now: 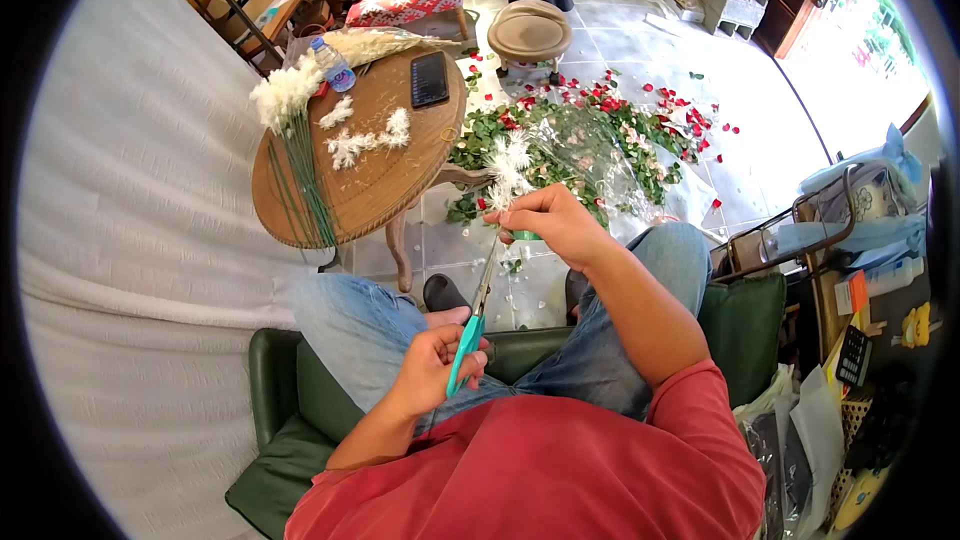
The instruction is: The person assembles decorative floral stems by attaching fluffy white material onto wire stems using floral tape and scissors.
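My left hand point(440, 368) is closed around a pair of scissors point(468, 340) with teal handles, the blades pointing up and away from me. The blade tips reach close to the fingertips of my right hand point(558, 226). Pinched in that hand is a white feathery flower point(509, 162), its fluffy head above the fingers. A small green piece point(524, 235), perhaps a tape roll, shows under the right fingers; its exact kind is partly hidden.
A round wooden table point(385, 190) bears white fluffy stems point(287, 100), loose white tufts point(350, 148), a water bottle point(334, 66) and a phone point(429, 79). Leaves and red petals point(610, 105) litter the floor. Beyond stands a stool point(530, 32); a cluttered shelf point(860, 340) is at right.
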`<move>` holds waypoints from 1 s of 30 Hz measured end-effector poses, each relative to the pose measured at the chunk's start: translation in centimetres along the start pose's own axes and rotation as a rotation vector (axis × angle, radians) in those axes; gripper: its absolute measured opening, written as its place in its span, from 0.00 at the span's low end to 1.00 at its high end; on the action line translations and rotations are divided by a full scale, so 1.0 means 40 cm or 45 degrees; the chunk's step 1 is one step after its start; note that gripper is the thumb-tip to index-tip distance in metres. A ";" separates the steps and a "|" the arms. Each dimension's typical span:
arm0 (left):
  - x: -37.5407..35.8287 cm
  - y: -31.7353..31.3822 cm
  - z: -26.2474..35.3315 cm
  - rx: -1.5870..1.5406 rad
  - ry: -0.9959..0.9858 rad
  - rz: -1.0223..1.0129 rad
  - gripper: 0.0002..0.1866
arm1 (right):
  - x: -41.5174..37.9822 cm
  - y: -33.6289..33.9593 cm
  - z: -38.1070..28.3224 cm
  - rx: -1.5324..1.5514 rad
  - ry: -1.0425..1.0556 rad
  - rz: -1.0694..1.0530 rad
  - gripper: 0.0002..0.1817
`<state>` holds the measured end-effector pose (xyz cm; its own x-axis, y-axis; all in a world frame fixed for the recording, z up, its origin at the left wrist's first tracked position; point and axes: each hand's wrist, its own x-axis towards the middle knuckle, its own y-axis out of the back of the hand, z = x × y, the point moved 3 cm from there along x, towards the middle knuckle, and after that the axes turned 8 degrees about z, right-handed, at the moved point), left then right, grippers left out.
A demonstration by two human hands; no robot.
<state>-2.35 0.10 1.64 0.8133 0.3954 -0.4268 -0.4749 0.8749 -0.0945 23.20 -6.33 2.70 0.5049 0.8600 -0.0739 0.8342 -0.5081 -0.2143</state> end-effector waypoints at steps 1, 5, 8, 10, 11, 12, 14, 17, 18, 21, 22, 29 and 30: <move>-0.001 -0.001 0.000 0.001 0.001 0.000 0.16 | -0.001 0.001 -0.001 -0.026 0.000 -0.005 0.09; 0.002 0.002 -0.004 0.011 0.000 0.002 0.15 | -0.006 0.004 -0.013 -0.094 -0.013 -0.002 0.09; 0.004 0.001 -0.004 0.036 -0.004 -0.003 0.17 | -0.009 0.003 -0.010 -0.099 -0.003 -0.004 0.10; 0.007 -0.001 -0.004 0.049 -0.013 0.001 0.19 | -0.007 0.002 -0.007 -0.132 -0.033 0.013 0.10; 0.009 -0.001 -0.007 0.047 0.000 0.005 0.20 | -0.006 0.002 -0.004 -0.165 -0.064 0.029 0.10; 0.011 -0.002 -0.009 0.046 0.012 0.008 0.21 | -0.007 0.002 -0.003 -0.165 -0.065 0.027 0.10; 0.011 -0.004 -0.008 0.041 0.012 0.009 0.22 | -0.008 0.001 -0.006 -0.121 0.005 0.015 0.10; 0.007 -0.012 -0.001 0.032 0.016 0.013 0.23 | -0.006 0.006 -0.007 -0.212 -0.029 0.005 0.09; 0.006 -0.014 0.001 0.026 0.019 0.017 0.23 | -0.006 0.006 -0.004 -0.211 -0.030 0.005 0.09; 0.006 -0.014 0.001 0.000 0.006 0.002 0.24 | -0.008 0.003 -0.004 -0.066 0.041 -0.025 0.08; 0.005 -0.015 0.002 0.000 0.006 0.002 0.24 | -0.010 0.003 -0.006 -0.083 0.023 -0.038 0.08; -0.016 0.012 0.025 0.074 -0.004 -0.013 0.19 | -0.004 0.012 -0.001 -0.006 -0.044 -0.039 0.08; -0.025 0.033 0.040 0.157 0.014 -0.027 0.16 | -0.001 0.014 -0.002 -0.005 -0.037 -0.041 0.08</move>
<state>-3.26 1.31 3.40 0.8189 0.3737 -0.4357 -0.4119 0.9112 0.0074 23.65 -6.66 2.65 0.4711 0.8769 -0.0951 0.8509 -0.4802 -0.2131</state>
